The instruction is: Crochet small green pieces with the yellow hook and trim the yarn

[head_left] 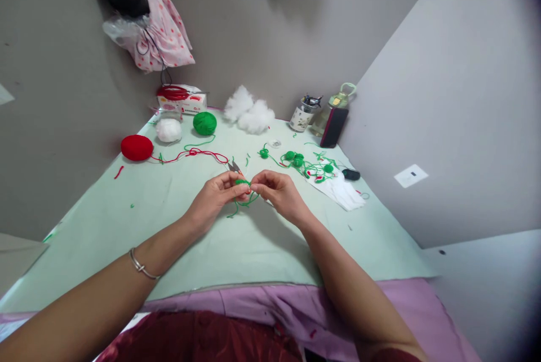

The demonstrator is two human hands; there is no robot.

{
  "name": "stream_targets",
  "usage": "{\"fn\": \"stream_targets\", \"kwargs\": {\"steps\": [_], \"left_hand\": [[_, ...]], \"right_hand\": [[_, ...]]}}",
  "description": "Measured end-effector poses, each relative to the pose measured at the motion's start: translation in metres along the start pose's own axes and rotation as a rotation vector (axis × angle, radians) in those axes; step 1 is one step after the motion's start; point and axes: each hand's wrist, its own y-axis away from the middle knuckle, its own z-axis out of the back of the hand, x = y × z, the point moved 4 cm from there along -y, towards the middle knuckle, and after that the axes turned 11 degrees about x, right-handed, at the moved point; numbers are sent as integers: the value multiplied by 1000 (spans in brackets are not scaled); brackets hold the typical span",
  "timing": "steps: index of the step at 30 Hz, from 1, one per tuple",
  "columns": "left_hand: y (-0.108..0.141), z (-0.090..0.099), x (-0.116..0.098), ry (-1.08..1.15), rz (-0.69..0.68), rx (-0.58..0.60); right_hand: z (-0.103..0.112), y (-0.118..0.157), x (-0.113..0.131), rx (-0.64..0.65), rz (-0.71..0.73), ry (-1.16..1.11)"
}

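Note:
In the head view, my left hand (216, 195) pinches a small green crocheted piece (242, 182) between thumb and fingers. Against the right edge of that piece, the fingertips of my right hand (279, 191) are pressed together; whatever is between them is too small to make out. Loose green yarn (233, 214) hangs below the piece onto the table. Just behind my fingers lie scissors (234, 167), their dark blades pointing away and their handles partly hidden by my hands.
A red yarn ball (137, 148), white yarn ball (168, 131) and green yarn ball (205, 123) sit at the left. White stuffing (249, 113) lies at the back. Small green crocheted balls (298, 159), a phone (334, 127), a cup of pens (301, 118) and a bottle (322, 119) are right.

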Motion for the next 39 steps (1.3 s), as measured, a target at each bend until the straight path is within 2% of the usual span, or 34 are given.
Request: {"fn": "stream_targets", "kwargs": {"steps": [9, 11, 15, 17, 21, 23, 25, 27, 29, 31, 34, 36, 38, 39], "left_hand": [[-2, 1, 0, -190, -29, 30], [-2, -1, 0, -218, -19, 46], [-3, -4, 1, -254, 17, 93], [-4, -6, 3, -263, 39, 118], [-4, -9, 8, -274, 91, 162], [-3, -11, 10, -267, 121, 199], [-2, -12, 10, -242, 134, 224], [-2, -10, 9, -209, 135, 238], [-3, -7, 9, -179, 142, 253], [-4, -4, 12, -152, 153, 263], [-5, 0, 16, -110, 165, 263], [-5, 0, 18, -79, 174, 266], [-5, -1, 18, -41, 179, 271], [-5, -1, 16, -21, 180, 273]], "right_hand": [[-5, 1, -4, 29, 9, 25], [-5, 3, -2, 38, 17, 122], [-5, 5, 2, -27, 89, 398], [-6, 4, 5, -73, 121, 423], [3, 5, 15, -287, 205, 264], [11, 6, 17, -335, 187, 91], [15, 5, 13, -240, 82, -152], [14, 4, 8, -60, -51, -367], [18, 4, 6, 22, -98, -478], [35, 4, 6, -94, -7, -521], [75, 11, 4, -465, 248, -531], [98, 18, 0, -690, 343, -519], [110, 21, -6, -754, 339, -485], [111, 20, -9, -732, 308, -445]]}}
